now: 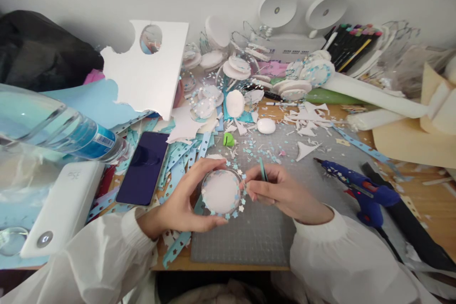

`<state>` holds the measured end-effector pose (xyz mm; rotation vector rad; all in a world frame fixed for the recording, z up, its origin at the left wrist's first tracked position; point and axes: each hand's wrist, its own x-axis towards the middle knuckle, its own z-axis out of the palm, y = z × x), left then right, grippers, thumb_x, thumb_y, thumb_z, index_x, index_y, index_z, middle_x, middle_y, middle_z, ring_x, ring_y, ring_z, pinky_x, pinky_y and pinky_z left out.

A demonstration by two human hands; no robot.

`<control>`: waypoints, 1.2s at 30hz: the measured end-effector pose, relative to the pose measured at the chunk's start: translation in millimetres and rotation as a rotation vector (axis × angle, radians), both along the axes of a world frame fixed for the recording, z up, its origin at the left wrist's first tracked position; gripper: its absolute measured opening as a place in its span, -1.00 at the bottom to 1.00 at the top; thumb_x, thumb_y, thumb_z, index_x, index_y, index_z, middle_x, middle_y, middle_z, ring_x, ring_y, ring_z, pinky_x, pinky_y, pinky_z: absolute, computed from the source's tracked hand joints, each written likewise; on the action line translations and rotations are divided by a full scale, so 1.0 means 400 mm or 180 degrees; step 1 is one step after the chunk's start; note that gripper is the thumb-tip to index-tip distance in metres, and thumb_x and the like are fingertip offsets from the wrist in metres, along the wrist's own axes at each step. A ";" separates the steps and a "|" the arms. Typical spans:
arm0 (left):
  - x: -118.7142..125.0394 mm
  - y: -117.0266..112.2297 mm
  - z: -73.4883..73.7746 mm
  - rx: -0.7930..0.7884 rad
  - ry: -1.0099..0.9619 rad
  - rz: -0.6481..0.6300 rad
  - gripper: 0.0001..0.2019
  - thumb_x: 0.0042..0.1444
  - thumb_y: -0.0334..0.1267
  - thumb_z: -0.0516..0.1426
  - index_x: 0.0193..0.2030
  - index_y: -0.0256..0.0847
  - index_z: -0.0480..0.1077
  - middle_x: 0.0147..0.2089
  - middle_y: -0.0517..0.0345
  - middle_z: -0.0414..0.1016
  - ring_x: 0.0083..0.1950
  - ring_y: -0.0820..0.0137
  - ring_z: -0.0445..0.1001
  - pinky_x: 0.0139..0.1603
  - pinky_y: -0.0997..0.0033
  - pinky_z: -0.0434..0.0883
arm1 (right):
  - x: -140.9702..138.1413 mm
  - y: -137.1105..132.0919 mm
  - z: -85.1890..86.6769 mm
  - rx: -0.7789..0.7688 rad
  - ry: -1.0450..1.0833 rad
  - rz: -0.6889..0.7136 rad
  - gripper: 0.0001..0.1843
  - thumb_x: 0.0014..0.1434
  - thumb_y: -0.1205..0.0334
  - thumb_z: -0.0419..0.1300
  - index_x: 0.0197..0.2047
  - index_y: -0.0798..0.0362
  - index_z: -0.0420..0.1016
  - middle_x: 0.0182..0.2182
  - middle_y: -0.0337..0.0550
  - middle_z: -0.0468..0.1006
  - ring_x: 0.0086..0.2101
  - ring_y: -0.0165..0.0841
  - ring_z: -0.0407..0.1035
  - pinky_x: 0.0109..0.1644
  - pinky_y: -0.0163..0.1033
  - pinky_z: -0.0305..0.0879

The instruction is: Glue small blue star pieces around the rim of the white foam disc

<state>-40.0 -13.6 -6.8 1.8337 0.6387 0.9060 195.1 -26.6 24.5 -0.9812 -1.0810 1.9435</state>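
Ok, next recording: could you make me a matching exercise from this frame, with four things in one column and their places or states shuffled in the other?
Things:
1. White disc
2. Glue gun
3. Phone
4. Thin teal tool

Places or states:
A. In the right hand
B. Dark-screened, beside the white power bank
C. In the left hand, edged with small flower shapes
D. Blue, lying at the right

Pairs: 1-C, 2-D, 3-B, 4-A.

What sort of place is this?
Probably a craft workspace, home or studio unclear: a glue gun and a grey cutting mat lie on a wooden desk, with punched strips scattered about.
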 end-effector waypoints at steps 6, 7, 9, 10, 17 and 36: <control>-0.003 0.000 0.003 0.0016 0.0039 -0.0008 -0.15 -0.09 -0.04 0.35 0.33 -0.05 0.12 0.22 -0.08 0.21 0.19 0.06 0.24 0.29 0.06 0.18 | 0.000 0.001 0.000 -0.0009 -0.0033 -0.0061 -0.76 0.12 0.10 0.32 -0.37 0.11 0.48 -0.56 -0.31 0.40 -0.65 -0.63 0.01 -0.60 -0.37 -0.18; -0.002 0.000 0.005 0.0008 0.0028 -0.0001 -0.16 -0.09 -0.05 0.35 0.33 -0.06 0.12 0.22 -0.08 0.22 0.19 0.06 0.24 0.29 0.07 0.18 | 0.001 0.003 0.003 -0.0013 -0.0038 -0.0147 -0.76 0.12 0.10 0.32 -0.39 0.11 0.47 -0.57 -0.32 0.38 -0.65 -0.63 0.00 -0.60 -0.38 -0.18; 0.000 0.000 0.007 -0.0025 -0.0013 0.0013 -0.17 -0.09 -0.08 0.35 0.32 -0.07 0.13 0.20 -0.07 0.22 0.19 0.08 0.25 0.28 0.10 0.19 | 0.008 0.010 0.011 0.0018 -0.0015 -0.0403 -0.75 0.12 0.09 0.31 -0.39 0.10 0.45 -0.58 -0.36 0.31 -0.66 -0.63 -0.04 -0.60 -0.39 -0.18; 0.001 0.000 0.008 -0.0047 -0.0036 0.0020 -0.18 -0.08 -0.10 0.35 0.31 -0.08 0.13 0.19 -0.07 0.23 0.19 0.09 0.25 0.28 0.11 0.20 | 0.013 0.014 0.015 0.0044 0.0027 -0.0550 -0.76 0.12 0.09 0.31 -0.39 0.09 0.45 -0.60 -0.39 0.26 -0.66 -0.64 -0.07 -0.61 -0.40 -0.20; -0.007 -0.006 0.008 -0.0033 0.0314 0.0089 -0.15 -0.07 -0.16 0.33 0.33 -0.08 0.04 0.22 -0.07 0.20 0.23 0.08 0.24 0.28 0.12 0.19 | 0.075 0.049 0.040 0.0276 0.0683 -0.1674 -0.83 0.11 0.12 0.29 -0.41 0.00 0.44 -0.58 -0.42 0.04 -0.64 -0.56 -0.34 -0.70 -0.45 -0.26; 0.003 0.004 0.036 0.0858 0.0995 0.0896 -0.14 -0.07 0.09 0.33 0.30 -0.12 0.06 0.24 -0.16 0.21 0.25 -0.01 0.22 0.23 -0.04 0.20 | 0.024 0.022 0.003 0.0770 -0.0638 -0.1590 -0.71 0.03 0.05 0.36 -0.48 0.05 0.41 -0.65 -0.38 0.31 -0.68 -0.60 -0.02 -0.61 -0.39 -0.09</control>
